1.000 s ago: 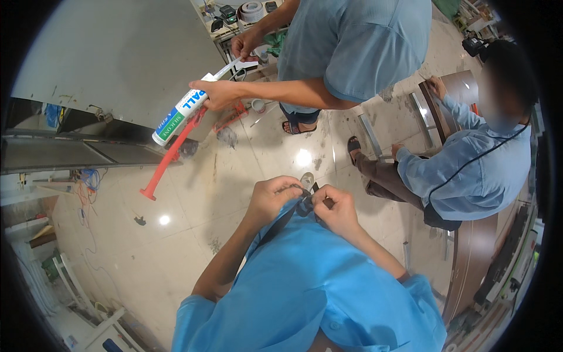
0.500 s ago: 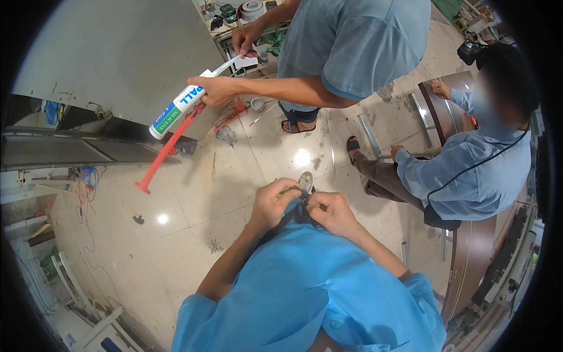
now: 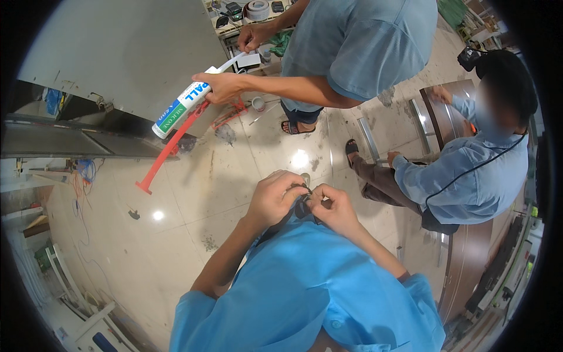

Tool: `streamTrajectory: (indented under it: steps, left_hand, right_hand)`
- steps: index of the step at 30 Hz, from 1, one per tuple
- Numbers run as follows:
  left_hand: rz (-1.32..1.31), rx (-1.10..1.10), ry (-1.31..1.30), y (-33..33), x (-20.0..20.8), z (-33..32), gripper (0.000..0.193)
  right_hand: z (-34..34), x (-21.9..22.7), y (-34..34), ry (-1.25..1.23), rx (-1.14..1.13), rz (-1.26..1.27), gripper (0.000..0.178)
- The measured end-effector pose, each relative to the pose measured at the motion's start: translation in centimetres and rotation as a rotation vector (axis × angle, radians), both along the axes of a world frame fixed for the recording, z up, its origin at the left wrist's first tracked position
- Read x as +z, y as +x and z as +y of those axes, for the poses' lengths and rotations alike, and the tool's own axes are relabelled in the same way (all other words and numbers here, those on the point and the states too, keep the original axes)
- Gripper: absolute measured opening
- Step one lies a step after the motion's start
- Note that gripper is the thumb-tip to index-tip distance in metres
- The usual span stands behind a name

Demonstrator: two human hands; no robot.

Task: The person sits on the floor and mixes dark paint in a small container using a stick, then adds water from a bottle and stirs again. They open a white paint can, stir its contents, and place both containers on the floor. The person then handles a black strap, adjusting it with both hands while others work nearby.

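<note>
My left hand (image 3: pixel 274 196) and my right hand (image 3: pixel 335 211) meet in front of my waist, fingers pinched together. Between them runs a thin black strap (image 3: pixel 302 198), gripped from both sides; its finer detail is too small to make out. Below the hands hangs my blue shirt (image 3: pixel 305 264). Ahead and to the left, a co-worker's hand (image 3: pixel 220 87) holds a white, blue and green sealant cartridge (image 3: pixel 182 107) set with a red caulking gun (image 3: pixel 167 157). That person's other hand (image 3: pixel 256 36) is at the tip of the white nozzle (image 3: pixel 231 60).
A second person (image 3: pixel 463 170) bends over a brown panel (image 3: pixel 448 114) and metal strips (image 3: pixel 368 138) at the right. A large grey panel (image 3: pixel 123 53) stands at the upper left. Cables (image 3: pixel 82 205) lie on the left floor; a cluttered shelf (image 3: pixel 234 29) is at the back.
My hands stay together on the strap, with the left fingers slightly higher and more curled. The view has shifted a little; the co-worker keeps hold of the cartridge and nozzle.
</note>
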State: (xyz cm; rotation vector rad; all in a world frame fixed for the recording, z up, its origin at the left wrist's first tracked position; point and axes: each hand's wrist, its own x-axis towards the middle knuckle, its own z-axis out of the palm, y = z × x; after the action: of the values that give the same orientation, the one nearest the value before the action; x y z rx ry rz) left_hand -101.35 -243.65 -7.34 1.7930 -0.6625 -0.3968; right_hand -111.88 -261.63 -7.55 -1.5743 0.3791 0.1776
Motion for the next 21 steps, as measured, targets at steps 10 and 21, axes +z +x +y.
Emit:
streamTrajectory:
  steps: [10,21]
  left_hand:
    - [0.762,-0.163,-0.161,0.3,-1.8,0.3,0.014]
    - [0.895,-0.140,-0.342,-3.4,-6.6,1.3,0.019]
  right_hand:
    - [0.4,0.6,-1.1,-0.172,0.057,0.028,0.014]
    - [0.3,0.7,-1.7,-0.102,0.082,-0.057,0.008]
